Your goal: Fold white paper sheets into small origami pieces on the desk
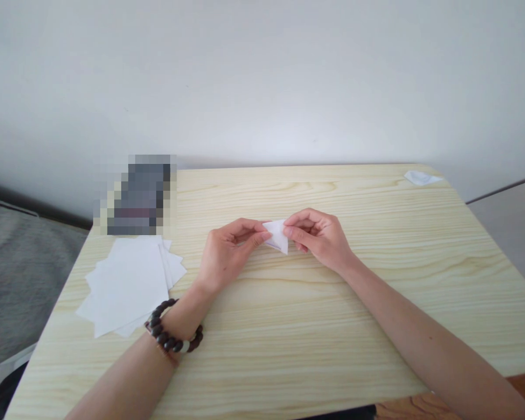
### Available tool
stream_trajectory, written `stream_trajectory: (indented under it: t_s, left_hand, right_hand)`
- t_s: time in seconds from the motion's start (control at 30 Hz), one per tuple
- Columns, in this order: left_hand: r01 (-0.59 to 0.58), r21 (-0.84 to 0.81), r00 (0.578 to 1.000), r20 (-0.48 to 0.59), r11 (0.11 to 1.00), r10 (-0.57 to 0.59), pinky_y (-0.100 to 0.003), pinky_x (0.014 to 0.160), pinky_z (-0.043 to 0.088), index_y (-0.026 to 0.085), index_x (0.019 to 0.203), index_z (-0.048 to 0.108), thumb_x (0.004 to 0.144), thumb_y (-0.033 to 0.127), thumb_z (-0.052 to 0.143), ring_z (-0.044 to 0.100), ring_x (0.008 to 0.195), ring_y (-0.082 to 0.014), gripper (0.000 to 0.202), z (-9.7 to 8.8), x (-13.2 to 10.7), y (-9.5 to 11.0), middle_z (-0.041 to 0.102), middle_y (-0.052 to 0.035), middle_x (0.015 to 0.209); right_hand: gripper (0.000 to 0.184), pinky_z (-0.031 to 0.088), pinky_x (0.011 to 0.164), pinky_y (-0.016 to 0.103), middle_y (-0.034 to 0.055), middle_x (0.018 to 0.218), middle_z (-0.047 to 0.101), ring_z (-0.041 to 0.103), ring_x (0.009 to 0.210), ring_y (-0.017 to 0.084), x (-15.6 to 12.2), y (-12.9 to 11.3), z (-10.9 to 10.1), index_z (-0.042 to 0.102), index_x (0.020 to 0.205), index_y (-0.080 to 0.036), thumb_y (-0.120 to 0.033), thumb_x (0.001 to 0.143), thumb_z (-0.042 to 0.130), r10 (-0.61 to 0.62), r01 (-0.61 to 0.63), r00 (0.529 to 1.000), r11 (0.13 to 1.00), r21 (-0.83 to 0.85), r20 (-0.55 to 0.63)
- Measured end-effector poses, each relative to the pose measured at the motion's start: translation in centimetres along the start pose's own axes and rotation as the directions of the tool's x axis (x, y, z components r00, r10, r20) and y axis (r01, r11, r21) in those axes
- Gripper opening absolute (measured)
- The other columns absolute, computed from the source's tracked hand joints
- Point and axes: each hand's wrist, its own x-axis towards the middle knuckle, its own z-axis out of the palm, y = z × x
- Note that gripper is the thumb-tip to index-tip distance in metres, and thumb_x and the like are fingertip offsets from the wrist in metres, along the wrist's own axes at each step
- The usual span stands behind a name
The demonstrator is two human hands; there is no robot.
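Between my two hands, over the middle of the table, is a small folded piece of white paper (276, 235) with a pointed lower corner. My left hand (231, 251) pinches its left edge between thumb and fingers. On the opposite side, my right hand (317, 236) grips the right edge, thumb in front. The fingertips of both hands cover parts of the paper, so its full fold pattern is hidden. A dark beaded bracelet (168, 335) circles my left wrist.
Loose white paper sheets (129, 286) lie fanned in a pile at the left. Behind them is a dark, pixelated object (137, 198). A folded white paper piece (421, 178) rests at the far right corner of the wood-grain table (254, 338). A pale wall (262, 81) stands behind.
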Motion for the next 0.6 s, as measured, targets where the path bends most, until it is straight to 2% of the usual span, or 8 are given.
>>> stream_trajectory:
  t_s: [0.23,0.43,0.6]
  left_hand:
    - [0.044,0.063,0.997,-0.061,0.997,-0.040,-0.023,0.074,0.051,0.017,0.083,0.068,0.076,0.035,0.073,0.067,0.077,-0.0142,0.020,-0.17,0.13,0.24,0.075,-0.0029,0.085]
    - [0.090,0.094,0.995,-0.045,0.991,-0.086,-0.020,0.063,0.046,0.017,0.080,0.066,0.077,0.036,0.072,0.061,0.064,-0.0102,0.020,-0.29,0.21,0.39,0.071,0.0004,0.071]
    - [0.107,0.083,0.994,-0.014,0.991,-0.106,-0.021,0.063,0.046,0.016,0.080,0.066,0.079,0.036,0.070,0.060,0.064,-0.0108,0.021,-0.30,0.21,0.49,0.070,0.0001,0.070]
  right_hand:
    - [0.025,0.037,0.045,0.019,-0.0015,0.071,0.069,0.051,0.050,0.006,-0.25,0.11,-0.09,0.063,0.093,-0.020,-0.030,0.074,0.075,-0.011,0.022,0.994,0.994,-0.104,0.105]
    - [0.023,0.039,0.049,0.020,-0.0009,0.073,0.068,0.056,0.057,0.008,-0.18,0.38,0.01,0.058,0.091,-0.020,-0.027,0.075,0.073,-0.049,0.055,0.997,0.992,-0.111,0.051]
    - [0.027,0.040,0.050,0.019,-0.0041,0.066,0.064,0.055,0.055,0.007,-0.08,0.28,-0.08,0.054,0.095,-0.020,-0.026,0.075,0.072,-0.040,0.044,0.998,0.992,-0.120,0.040]
